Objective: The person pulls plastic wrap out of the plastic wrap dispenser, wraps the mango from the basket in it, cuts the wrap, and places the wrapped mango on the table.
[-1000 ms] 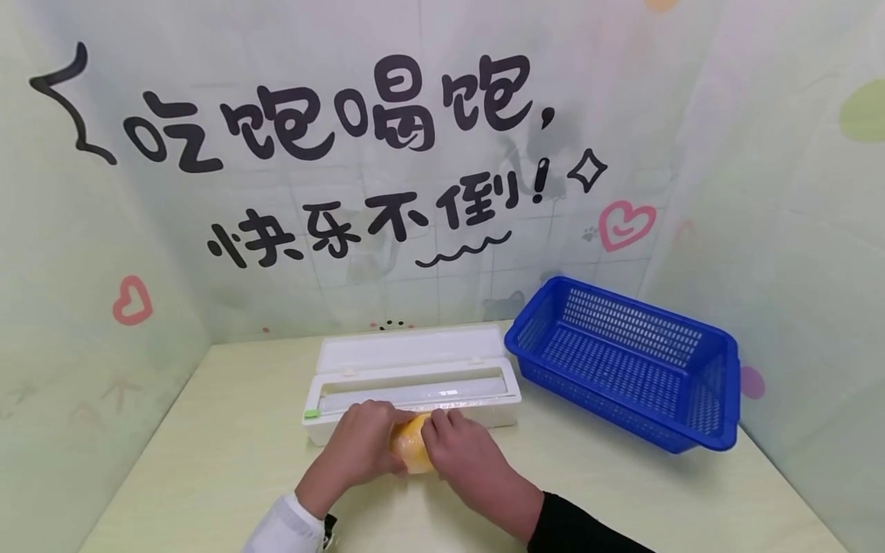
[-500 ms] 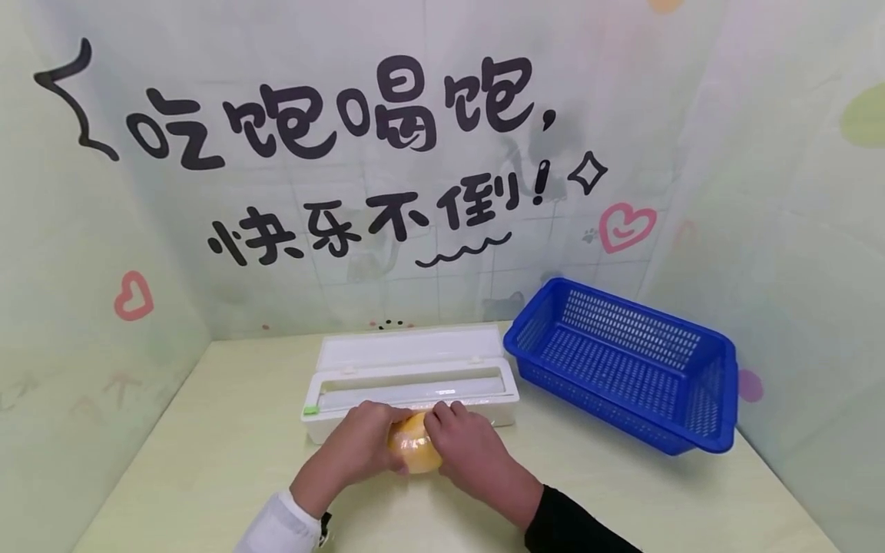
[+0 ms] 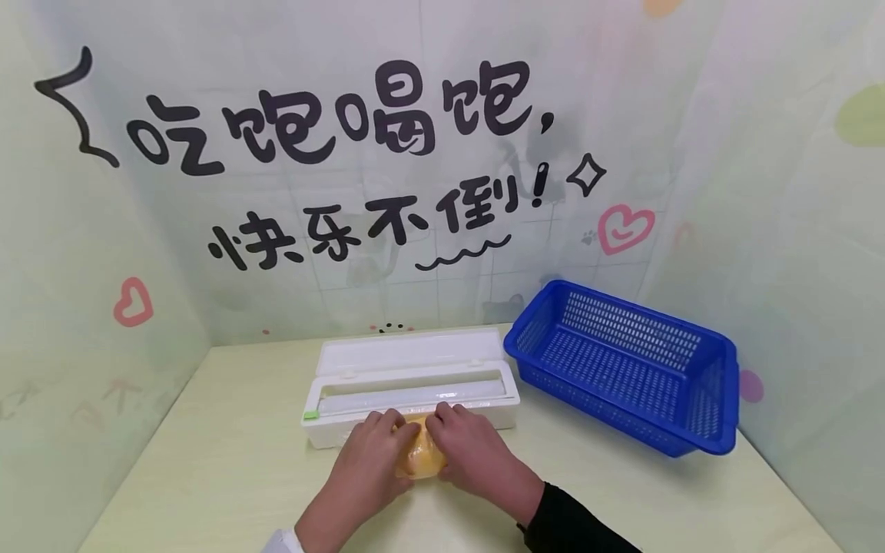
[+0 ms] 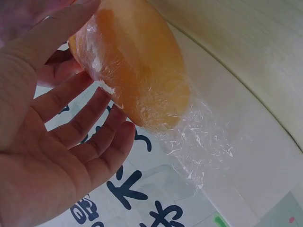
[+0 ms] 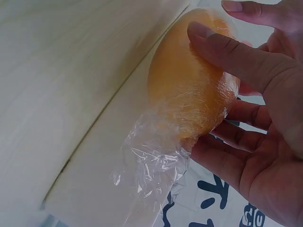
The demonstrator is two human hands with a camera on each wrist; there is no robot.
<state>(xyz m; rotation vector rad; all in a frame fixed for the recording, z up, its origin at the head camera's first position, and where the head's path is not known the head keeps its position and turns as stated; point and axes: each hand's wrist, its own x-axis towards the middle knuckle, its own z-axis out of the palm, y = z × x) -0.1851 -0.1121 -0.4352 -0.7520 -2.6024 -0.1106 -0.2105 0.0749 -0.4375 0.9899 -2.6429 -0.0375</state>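
Both hands hold an oval orange-yellow fruit [image 3: 423, 456] wrapped in cling film, in front of the white cling film box [image 3: 477, 411]. My left hand [image 3: 369, 458] grips its left side; the left wrist view shows the thumb along one face and fingertips at the fruit's edge. From the other side my right hand [image 3: 477, 449] holds it, its thumb [image 5: 201, 30] pressed on the film-covered skin in the right wrist view. A loose, crinkled tail of cling film [image 4: 196, 142] hangs off one end of the fruit.
The box's lid [image 3: 408, 352] stands raised at the back, with a film roll [image 3: 415, 396] inside and a green slider [image 3: 311, 415] at its left end. A blue plastic basket [image 3: 629, 422] sits to the right on the pale table [image 3: 207, 461], before a printed wall sheet [image 3: 442, 299].
My left hand has shifted its hold: its fingers now bend over the fruit's far side and the thumb reaches across its top. The fruit has tipped slightly; my right hand stays on it.
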